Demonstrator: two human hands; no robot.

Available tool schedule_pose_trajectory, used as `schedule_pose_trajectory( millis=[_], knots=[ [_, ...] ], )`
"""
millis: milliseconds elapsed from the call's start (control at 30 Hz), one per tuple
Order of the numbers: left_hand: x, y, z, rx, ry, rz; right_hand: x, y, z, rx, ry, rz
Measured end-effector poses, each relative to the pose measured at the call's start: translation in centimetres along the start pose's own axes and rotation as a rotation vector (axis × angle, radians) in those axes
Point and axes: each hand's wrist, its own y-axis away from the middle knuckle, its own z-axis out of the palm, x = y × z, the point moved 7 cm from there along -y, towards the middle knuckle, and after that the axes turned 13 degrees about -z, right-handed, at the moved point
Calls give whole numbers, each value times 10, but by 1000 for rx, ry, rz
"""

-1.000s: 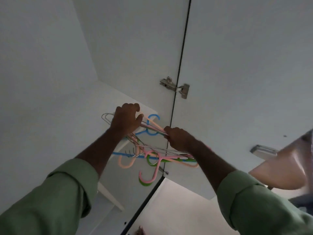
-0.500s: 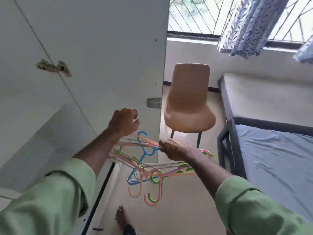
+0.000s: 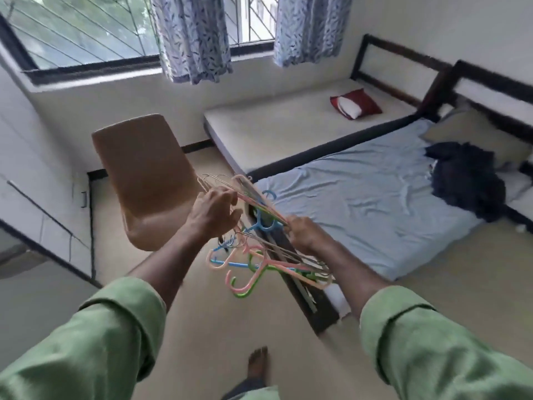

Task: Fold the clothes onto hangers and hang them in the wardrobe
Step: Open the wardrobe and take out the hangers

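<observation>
I hold a tangled bunch of hangers (image 3: 261,256), pink, blue, green and bare wire, in front of me over the floor. My left hand (image 3: 213,215) grips the bunch at its upper left end. My right hand (image 3: 305,233) grips it at the right side, with hooks dangling below between my arms. A heap of dark blue clothes (image 3: 467,177) lies on the blue-sheeted bed (image 3: 375,209), well to the right of my hands. The wardrobe shows only as a white edge (image 3: 34,215) at the far left.
A brown plastic chair (image 3: 144,174) stands just left of my hands. A second bed (image 3: 288,125) with a red pillow (image 3: 356,103) runs under the window. Patterned curtains (image 3: 193,39) hang above. My bare foot (image 3: 258,362) is on the beige floor.
I have turned away from the wardrobe's inside toward the room, carrying the bunch of hangers out with both hands. The beds and the clothes heap have come into view.
</observation>
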Motion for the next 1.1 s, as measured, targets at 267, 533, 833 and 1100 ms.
schedule_pose_trajectory(
  millis=[267,533,833,1100],
  knots=[
    [130,-115,63,-27,30,250,144,13,-61,197,-80,381],
    [238,-187,122,-96,23,359,264,32,-112,322,-132,612],
    [369,-256,206,-127,22,304,440,8,-171,339,-159,660],
    [425,-291,260,-133,45,3,556,-45,-211,238,-213,555]
  ],
)
